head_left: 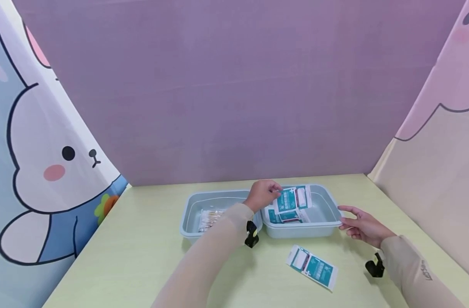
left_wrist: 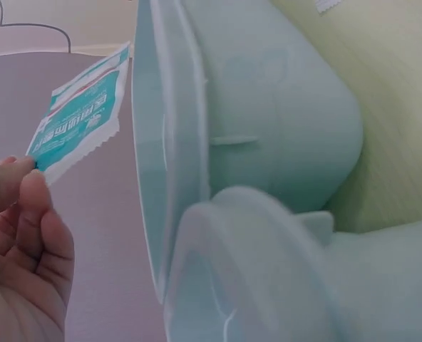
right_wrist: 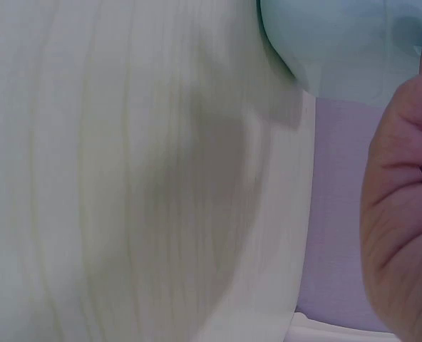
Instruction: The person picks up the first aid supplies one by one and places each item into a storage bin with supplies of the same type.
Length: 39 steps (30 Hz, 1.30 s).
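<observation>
My left hand (head_left: 262, 194) pinches a teal-and-white sachet (left_wrist: 79, 117) by one end between thumb and fingertips. It holds the sachet over the right-hand pale blue plastic bin (head_left: 299, 232), tilted up above the rim in the left wrist view. Inside that bin lies at least one more sachet of the same print (head_left: 286, 217), partly covered by the held one. My right hand (head_left: 365, 226) grips the bin's right rim, thumb and index finger at the corner. Only part of this hand (right_wrist: 403, 206) shows in the right wrist view.
A second pale blue bin (head_left: 196, 196) stands against the first on the left, with packed cotton swabs (head_left: 209, 219) in it, partly behind my left forearm. Another teal-and-white sachet (head_left: 313, 267) lies on the light table (head_left: 142, 256) in front. A purple backdrop (head_left: 234, 94) rises behind.
</observation>
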Available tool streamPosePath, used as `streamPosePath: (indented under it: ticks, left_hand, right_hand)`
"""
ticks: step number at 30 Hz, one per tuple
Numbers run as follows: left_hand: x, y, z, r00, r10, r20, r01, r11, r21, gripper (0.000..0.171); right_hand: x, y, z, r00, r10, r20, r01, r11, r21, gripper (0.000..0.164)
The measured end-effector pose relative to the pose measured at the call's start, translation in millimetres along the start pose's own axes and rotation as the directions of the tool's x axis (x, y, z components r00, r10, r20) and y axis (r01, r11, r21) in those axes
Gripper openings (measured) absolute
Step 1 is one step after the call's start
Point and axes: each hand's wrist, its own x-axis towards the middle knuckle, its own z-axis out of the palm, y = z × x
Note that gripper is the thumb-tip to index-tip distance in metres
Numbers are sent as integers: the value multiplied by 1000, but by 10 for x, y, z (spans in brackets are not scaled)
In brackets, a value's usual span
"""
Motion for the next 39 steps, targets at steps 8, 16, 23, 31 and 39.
streamPosePath:
  ticks: [8, 16, 23, 31, 39]
  left_hand:
    - [-52, 3, 19, 996, -43, 73, 46, 998, -46, 16]
    - [-103, 26, 14, 998, -31, 58, 30, 999, 15, 25]
    - [-118, 29, 75, 989, 81, 126, -83, 997, 8, 21]
    - [-219, 167, 148, 962, 191, 196, -202, 979, 36, 21]
    - [-304, 223, 241, 920, 291, 263, -329, 938, 113, 21]
  right_hand:
    - [0, 21, -9, 999, -21, 24, 20, 1000, 21, 26]
    - [21, 34, -26, 1000, -10, 15, 10, 1000, 18, 25]
    - [31, 65, -47, 999, -27, 25, 27, 1000, 13, 27]
    - [30, 60, -38, 999, -35, 39, 33, 999, 42, 27]
    - [15, 61, -42, 998, -40, 48, 38, 998, 50, 27]
